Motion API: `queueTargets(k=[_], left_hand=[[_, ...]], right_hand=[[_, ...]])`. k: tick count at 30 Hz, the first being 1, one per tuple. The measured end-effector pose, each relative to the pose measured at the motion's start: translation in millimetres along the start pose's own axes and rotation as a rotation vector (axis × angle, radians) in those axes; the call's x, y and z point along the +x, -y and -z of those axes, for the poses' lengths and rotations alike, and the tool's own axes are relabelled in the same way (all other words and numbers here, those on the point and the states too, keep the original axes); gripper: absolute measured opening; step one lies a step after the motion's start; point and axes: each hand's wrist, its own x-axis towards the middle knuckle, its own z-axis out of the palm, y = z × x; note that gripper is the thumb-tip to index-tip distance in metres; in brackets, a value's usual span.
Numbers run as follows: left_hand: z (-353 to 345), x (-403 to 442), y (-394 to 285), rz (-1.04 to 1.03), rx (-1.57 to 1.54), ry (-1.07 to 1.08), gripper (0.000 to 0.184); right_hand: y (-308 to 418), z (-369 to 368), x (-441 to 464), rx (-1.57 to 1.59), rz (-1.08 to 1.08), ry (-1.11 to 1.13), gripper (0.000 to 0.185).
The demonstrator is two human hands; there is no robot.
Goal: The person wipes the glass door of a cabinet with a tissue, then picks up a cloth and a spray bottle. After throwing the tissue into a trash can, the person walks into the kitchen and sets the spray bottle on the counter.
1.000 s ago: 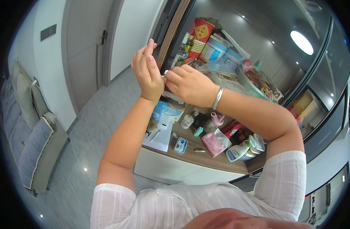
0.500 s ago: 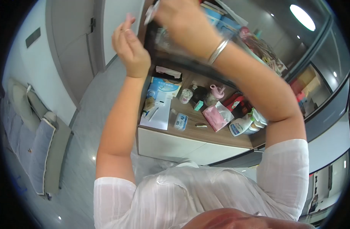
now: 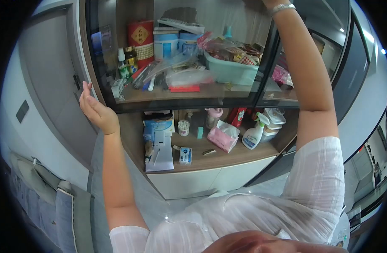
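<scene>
The left hand point(image 3: 98, 111) is released, its fingers extended close together, raised at the left beside the black-framed clear glass cabinet door point(image 3: 181, 104); whether they touch cannot be told. The right hand point(image 3: 270, 3), below whose knuckles sits a silver metal bracelet point(image 3: 283, 7) at the wrist, is mostly cut off at the far edge, so its grip cannot be told. The door stands on the far side, in front of a pale green plastic basin point(image 3: 231, 72) at right and a red cylindrical canister point(image 3: 141, 33) at left. Nearer, a pink tissue pack point(image 3: 221, 139) rests on the brown wooden shelf point(image 3: 197, 160), left of a white plastic spray bottle point(image 3: 252, 135).
</scene>
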Motion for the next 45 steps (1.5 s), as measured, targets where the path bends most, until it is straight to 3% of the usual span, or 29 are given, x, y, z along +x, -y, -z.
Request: queueTargets(k=[2, 3, 4, 5, 6, 7, 9, 11, 12, 14, 15, 17, 20, 22, 23, 25, 27, 29, 31, 32, 33, 35, 37, 38, 39, 40, 43, 45], left_hand=[[-0.6, 0.1, 2.1, -0.012, 0.02, -0.001, 0.045], [-0.8, 0.0, 2.8, -0.017, 0.021, -0.001, 0.044], [-1.2, -0.1, 3.5, -0.021, 0.021, -0.005, 0.044], [-1.9, 0.3, 3.5, -0.023, 0.021, -0.008, 0.044], [-2.4, 0.8, 2.6, -0.035, 0.036, -0.007, 0.044], [-1.6, 1.5, 1.4, -0.046, 0.053, -0.003, 0.044], [-0.6, 2.8, -1.1, -0.063, 0.091, -0.004, 0.044], [0.7, 3.2, -2.3, -0.072, 0.131, -0.001, 0.043], [0.3, 4.2, -1.9, -0.082, 0.144, -0.011, 0.043], [0.4, 3.5, -0.7, -0.097, 0.167, -0.014, 0.043], [0.4, 3.6, 0.2, -0.093, 0.166, -0.024, 0.044], [0.8, 2.9, 1.5, -0.086, 0.163, -0.034, 0.044], [0.4, 2.7, 2.9, -0.074, 0.142, -0.04, 0.044], [0.0, 3.2, 2.3, -0.073, 0.147, -0.032, 0.043], [-0.2, 3.5, 1.9, -0.074, 0.15, -0.028, 0.043], [0.3, 4.1, 2.6, -0.076, 0.149, -0.014, 0.043], [-0.4, 4.3, 2.5, -0.083, 0.151, -0.002, 0.043], [0.0, 4.8, 2.4, -0.092, 0.159, 0.001, 0.044], [0.2, 4.5, 2.0, -0.089, 0.16, 0.004, 0.044], [0.2, 4.7, 1.8, -0.089, 0.161, 0.005, 0.044], [0.4, 4.8, 1.7, -0.089, 0.165, 0.002, 0.044], [1.0, 4.2, 2.3, -0.088, 0.167, -0.001, 0.044], [1.0, 4.7, 1.7, -0.08, 0.157, -0.004, 0.043], [1.5, 4.4, 0.8, -0.074, 0.153, -0.004, 0.043], [1.5, 4.7, -0.5, -0.077, 0.152, 0.005, 0.042], [2.4, 4.1, -0.8, -0.077, 0.153, 0.012, 0.042], [2.1, 6.4, -1.1, -0.083, 0.153, 0.004, 0.04], [0.2, 5.2, 2.1, -0.079, 0.14, -0.008, 0.04]], right_hand=[[-4.7, 11.8, -21.5, -0.037, -0.061, 0.015, 0.007], [13.7, 19.2, -43.7, 0.013, -0.249, 0.191, 0.008], [26.6, 16.7, -88.5, -0.105, -0.255, 0.396, 0.02], [67.0, 40.6, -99.2, 0.089, -0.016, 0.37, 0.014], [98.0, 58.4, -126.5, 0.119, 0.109, 0.661, 0.025], [124.3, 73.3, -162.6, 0.362, 0.185, 0.587, 0.028], [141.4, 102.3, -177.6, 0.532, 0.286, 0.821, 0.027], [102.7, 98.0, -146.3, 0.416, 0.298, 0.958, 0.029], [75.0, 80.5, -123.0, 0.189, 0.271, 1.053, 0.029], [15.9, 64.9, -68.5, 0.029, 0.2, 0.587, 0.018], [-17.3, 51.2, -52.3, 0.093, -0.009, 0.497, 0.017], [-51.4, 40.2, -13.5, 0.172, -0.158, 0.237, 0.008], [-48.0, 26.6, -20.6, -0.009, -0.08, 0.101, 0.007], [-2.0, 36.8, -65.4, 0.104, -0.106, 0.254, 0.02], [26.6, 49.4, -78.9, 0.234, 0.075, 0.246, 0.024], [52.9, 60.4, -123.6, 0.278, 0.214, 0.41, 0.038], [19.7, 66.1, -107.3, 0.252, 0.339, 0.537, 0.036], [-24.1, 62.0, -66.1, 0.133, 0.242, 0.457, 0.033], [-112.9, 43.5, -41.7, -0.104, -0.142, 0.464, 0.01], [-89.4, 49.9, -8.2, 0.025, 0.03, 0.104, 0.008], [-95.3, 49.7, 2.0, -0.147, -0.103, 0.108, 0.007], [-84.2, 44.9, -19.0, -0.084, -0.153, 0.056, 0.008], [-42.6, 58.9, -70.9, 0.029, -0.124, 0.166, 0.008], [-22.4, 68.2, -99.2, 0.035, 0.003, 0.149, 0.008], [1.5, 81.0, -131.8, 0.15, -0.088, 0.261, 0.018], [46.5, 106.5, -158.9, 0.266, -0.037, 0.361, 0.024], [1.7, 101.9, -129.4, 0.132, 0.099, 0.368, 0.022], [-48.7, 83.5, -88.8, 0.032, 0.026, 0.286, 0.013]])
